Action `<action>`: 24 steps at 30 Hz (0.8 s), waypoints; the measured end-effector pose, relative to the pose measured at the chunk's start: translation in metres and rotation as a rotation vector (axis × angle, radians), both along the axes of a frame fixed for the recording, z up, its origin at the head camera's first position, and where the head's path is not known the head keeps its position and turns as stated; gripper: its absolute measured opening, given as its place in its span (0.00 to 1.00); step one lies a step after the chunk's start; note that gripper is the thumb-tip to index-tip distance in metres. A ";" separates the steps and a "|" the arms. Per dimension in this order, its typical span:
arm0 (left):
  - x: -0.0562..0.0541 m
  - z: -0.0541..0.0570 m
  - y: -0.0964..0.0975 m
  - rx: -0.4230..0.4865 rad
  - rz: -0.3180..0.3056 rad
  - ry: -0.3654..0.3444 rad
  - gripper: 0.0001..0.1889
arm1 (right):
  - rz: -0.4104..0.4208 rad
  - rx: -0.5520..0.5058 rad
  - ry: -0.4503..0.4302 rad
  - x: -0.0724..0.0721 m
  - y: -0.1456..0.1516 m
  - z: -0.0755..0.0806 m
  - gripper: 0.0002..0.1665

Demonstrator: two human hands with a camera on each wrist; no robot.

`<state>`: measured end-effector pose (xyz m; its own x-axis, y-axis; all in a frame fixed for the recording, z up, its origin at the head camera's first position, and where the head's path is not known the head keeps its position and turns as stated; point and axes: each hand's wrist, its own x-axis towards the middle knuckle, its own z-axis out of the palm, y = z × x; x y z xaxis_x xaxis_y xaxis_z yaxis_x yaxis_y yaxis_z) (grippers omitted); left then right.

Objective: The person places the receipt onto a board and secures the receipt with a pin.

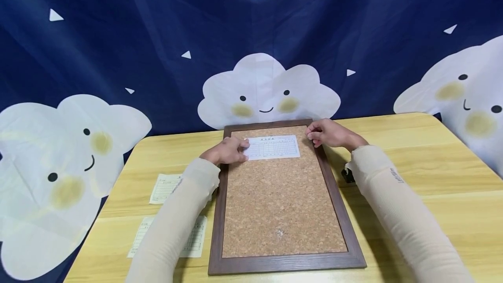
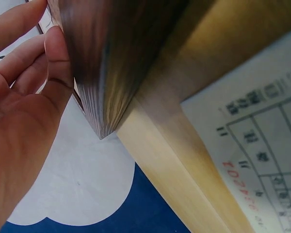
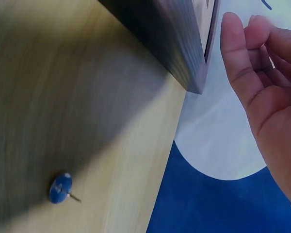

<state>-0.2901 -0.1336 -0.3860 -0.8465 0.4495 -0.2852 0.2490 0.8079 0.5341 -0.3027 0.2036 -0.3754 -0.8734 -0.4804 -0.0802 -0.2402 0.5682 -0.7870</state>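
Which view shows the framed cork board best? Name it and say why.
Head: it shows nearly the whole framed cork board, cork face and dark frame alike. Both wrist views catch only the frame's side near a corner, with at most a sliver of face.

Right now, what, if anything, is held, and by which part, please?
The left hand presses the white rectangular paper's left edge; whether the right hand holds anything is unclear.

1. Left side: the left hand (image 2: 29, 107), thumb raised beside a dark wooden border (image 2: 94, 63).
2. Right side: a printed slip (image 2: 262, 141), red digits showing, on the pale tabletop (image 2: 157, 141).
3. Bottom: blue-and-white cloth (image 2: 99, 189).
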 end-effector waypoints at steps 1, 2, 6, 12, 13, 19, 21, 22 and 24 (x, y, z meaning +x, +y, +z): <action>0.000 0.000 0.000 0.002 0.001 0.000 0.29 | 0.004 0.000 0.004 0.000 0.000 0.000 0.07; 0.000 0.000 0.001 0.005 0.002 -0.001 0.29 | 0.007 -0.002 0.004 -0.001 -0.001 0.000 0.07; 0.000 0.001 0.001 0.013 0.004 -0.007 0.29 | 0.018 -0.013 0.003 -0.002 -0.003 0.002 0.06; -0.001 0.001 0.001 0.009 0.002 0.001 0.29 | 0.022 -0.041 0.006 -0.004 -0.008 0.005 0.06; -0.001 0.001 0.000 0.009 0.004 0.000 0.29 | 0.023 -0.042 0.007 -0.004 -0.009 0.005 0.06; 0.000 0.000 0.000 0.012 0.003 0.000 0.29 | 0.005 -0.033 0.012 -0.004 -0.017 0.007 0.08; 0.000 0.001 0.000 0.018 0.001 0.000 0.29 | 0.004 -0.036 0.010 -0.004 -0.019 0.006 0.08; 0.000 0.001 0.000 0.019 0.000 0.001 0.29 | 0.004 -0.040 0.008 -0.005 -0.020 0.006 0.08; 0.001 0.002 0.000 0.020 -0.001 0.002 0.29 | 0.011 -0.048 0.012 -0.006 -0.023 0.005 0.07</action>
